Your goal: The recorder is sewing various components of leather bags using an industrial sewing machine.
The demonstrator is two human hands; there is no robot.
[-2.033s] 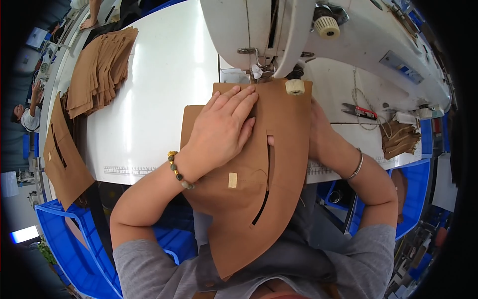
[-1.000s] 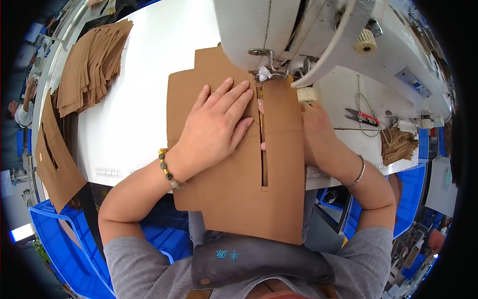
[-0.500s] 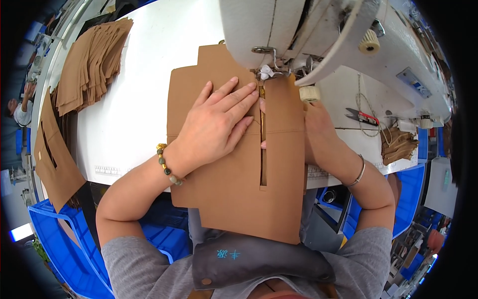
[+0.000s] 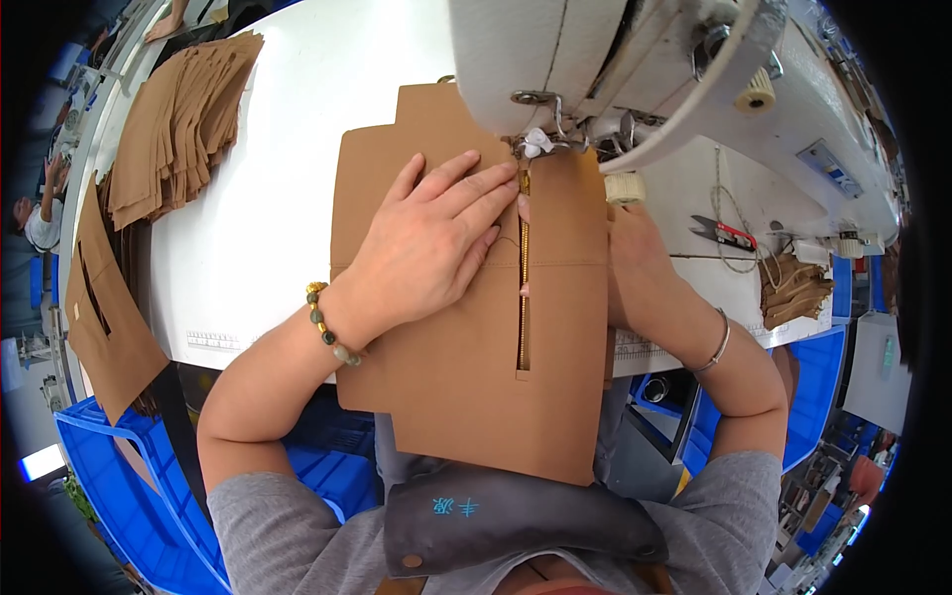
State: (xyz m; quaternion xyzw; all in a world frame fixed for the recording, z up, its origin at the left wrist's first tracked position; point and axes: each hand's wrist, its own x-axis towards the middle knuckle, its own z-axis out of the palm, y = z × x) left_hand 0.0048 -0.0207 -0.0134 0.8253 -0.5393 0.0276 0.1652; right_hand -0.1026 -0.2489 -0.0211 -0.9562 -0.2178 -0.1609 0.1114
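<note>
A flat brown panel (image 4: 436, 382), like leather or card, lies under the head of a white sewing machine (image 4: 516, 59). A long narrow slot runs down it, and a gold-toothed zipper (image 4: 525, 248) shows through. My left hand (image 4: 421, 243) rests flat on the panel, fingers stretched toward the presser foot (image 4: 536, 144) and the slot's upper end. From the right edge my right hand (image 4: 635, 243) reaches underneath the panel. Two of its fingertips show through the slot beside the zipper; its other fingers are hidden, so its grip cannot be made out.
Brown cut pieces (image 4: 178, 129) are stacked at the far left, and a slotted brown panel (image 4: 109, 307) hangs over the left edge. Red-handled thread snips (image 4: 729, 234), thread and small brown pieces (image 4: 796, 288) lie right. Blue bins (image 4: 139, 486) stand below. Another person's hand (image 4: 167, 22) is at upper left.
More gold teeth now show in the lower part of the slot, and the zipper sits straighter there. The panel and both hands have barely moved. Another person's hand has appeared at upper left.
</note>
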